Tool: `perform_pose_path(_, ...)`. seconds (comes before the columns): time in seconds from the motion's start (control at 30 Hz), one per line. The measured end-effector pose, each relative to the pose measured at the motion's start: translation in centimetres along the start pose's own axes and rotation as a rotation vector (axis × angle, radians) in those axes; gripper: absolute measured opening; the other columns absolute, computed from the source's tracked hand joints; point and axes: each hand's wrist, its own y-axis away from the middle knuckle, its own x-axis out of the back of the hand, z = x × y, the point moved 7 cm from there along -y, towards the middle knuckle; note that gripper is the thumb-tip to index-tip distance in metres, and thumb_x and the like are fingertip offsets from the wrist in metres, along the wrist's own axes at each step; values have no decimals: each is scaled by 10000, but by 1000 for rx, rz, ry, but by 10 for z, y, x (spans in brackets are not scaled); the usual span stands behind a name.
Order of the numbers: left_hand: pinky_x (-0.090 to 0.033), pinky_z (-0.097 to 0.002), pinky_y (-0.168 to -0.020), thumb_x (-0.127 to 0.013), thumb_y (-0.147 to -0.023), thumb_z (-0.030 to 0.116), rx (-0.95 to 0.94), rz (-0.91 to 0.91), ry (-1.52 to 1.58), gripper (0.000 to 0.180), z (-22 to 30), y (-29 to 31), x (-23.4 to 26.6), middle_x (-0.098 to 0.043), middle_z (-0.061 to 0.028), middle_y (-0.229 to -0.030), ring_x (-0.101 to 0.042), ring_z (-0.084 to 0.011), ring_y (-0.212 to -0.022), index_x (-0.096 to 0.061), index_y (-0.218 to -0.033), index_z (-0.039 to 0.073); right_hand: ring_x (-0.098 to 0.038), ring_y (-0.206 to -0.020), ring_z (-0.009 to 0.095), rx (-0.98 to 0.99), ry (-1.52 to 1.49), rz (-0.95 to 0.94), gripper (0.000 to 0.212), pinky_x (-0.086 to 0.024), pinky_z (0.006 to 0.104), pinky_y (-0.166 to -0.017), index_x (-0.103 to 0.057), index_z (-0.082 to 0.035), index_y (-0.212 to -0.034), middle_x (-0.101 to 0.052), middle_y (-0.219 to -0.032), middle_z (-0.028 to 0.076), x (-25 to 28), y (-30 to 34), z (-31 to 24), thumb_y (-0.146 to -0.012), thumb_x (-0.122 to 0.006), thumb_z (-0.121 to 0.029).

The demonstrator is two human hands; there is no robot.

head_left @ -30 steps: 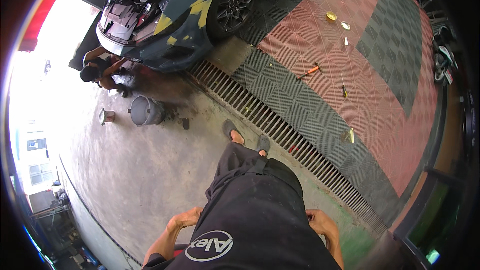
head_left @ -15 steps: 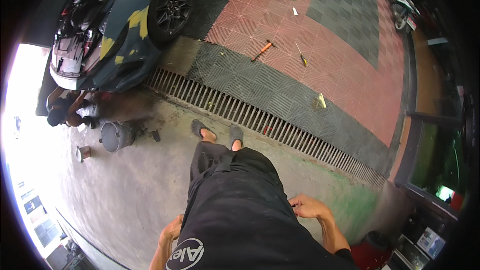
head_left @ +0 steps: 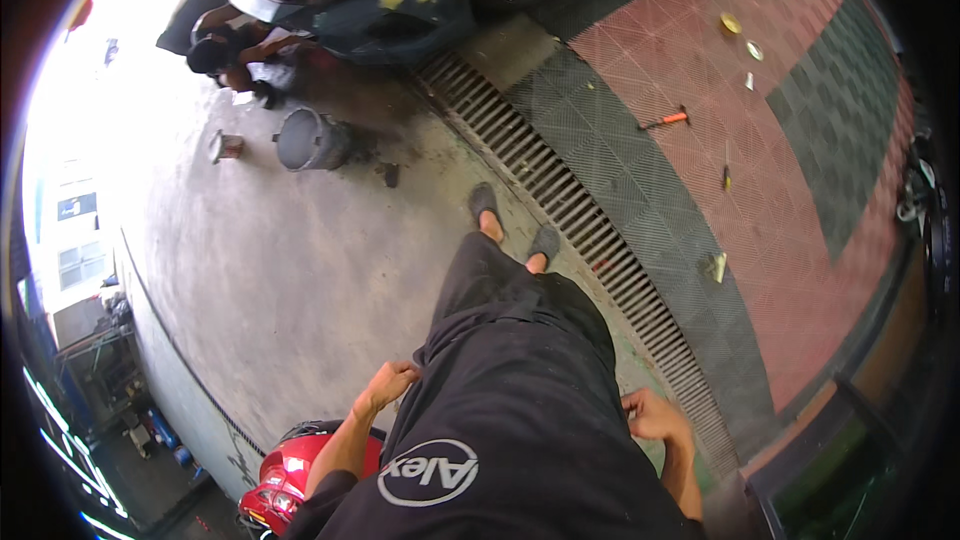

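Note:
My left hand (head_left: 390, 382) is at the left side of my black shirt (head_left: 520, 390), its fingers curled in against the cloth. On the other side my right hand (head_left: 654, 414) pinches the shirt's edge near the hip, with the fingertips partly hidden by the fabric. Neither hand carries a tool. I stand in black trousers (head_left: 500, 280) and grey slip-on shoes (head_left: 484, 202) on the concrete floor, close to a drain grate (head_left: 600, 260).
A dark car (head_left: 400, 15) with yellow patches stands ahead; a person (head_left: 235, 50) crouches by its front. Near them are a grey bucket (head_left: 305, 140) and a small tin (head_left: 228, 146). An orange hammer (head_left: 668, 120) and a screwdriver (head_left: 727, 176) lie on tiles. A red machine (head_left: 290, 475) sits behind-left.
My view has swung left, so the car, drain and tools sit farther right and the red machine has come in. My left hand has shifted slightly forward along the shirt.

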Motion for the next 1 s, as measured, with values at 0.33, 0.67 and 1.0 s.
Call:
perform_pose_path(0.33, -578, -400, -860, -627, -983, 250, 43, 57, 65, 332, -120, -12, -45, -813, -118, -943, -741, -243, -904, -800, -1099, -9, -647, -640, 190, -156, 212, -231, 136, -477, 406, -586, -709, -31, -736, -710, -680, 73, 0, -40, -69, -789, -774, -137)
perform_pose_path(0.67, -587, -427, -846, -634, -969, 280, -74, 23, -181, 359, -101, -141, 100, -808, -137, -903, -756, -267, -877, -799, -1078, -18, -600, -674, 157, -328, -51, 33, 119, -470, 381, -619, -739, -34, -808, -670, -682, 31, -103, 14, -24, -760, -697, -136)
perform_pose_path(1.0, -570, -530, -930, -617, -947, 316, -439, 227, -585, 405, 192, -220, 95, -742, -333, -1082, -733, -506, -1053, -772, -1079, -34, -639, -765, 68, -333, -398, 238, 223, -529, 290, -719, -840, -14, -1052, -776, -864, -43, -169, 61, 87, -861, -731, -48)
